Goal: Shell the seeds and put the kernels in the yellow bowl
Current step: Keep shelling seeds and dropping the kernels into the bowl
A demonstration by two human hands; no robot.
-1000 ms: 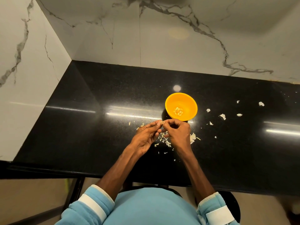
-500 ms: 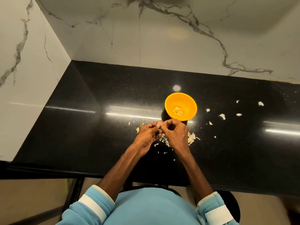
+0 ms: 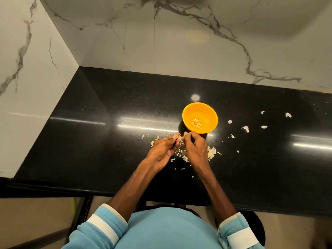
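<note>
The yellow bowl stands on the black counter with several pale kernels at its bottom. Just in front of it, my left hand and my right hand meet fingertip to fingertip and pinch a small seed between them. The seed is mostly hidden by the fingers. A heap of pale shell scraps lies on the counter under and beside my hands.
Loose shell bits are scattered to the right of the bowl, and a few more lie left of my hands. Marble walls close the counter at the back and left. The counter's front edge runs below my forearms.
My hands have stayed together in front of the bowl and shifted slightly left. The fingers have kept working on the seed.
</note>
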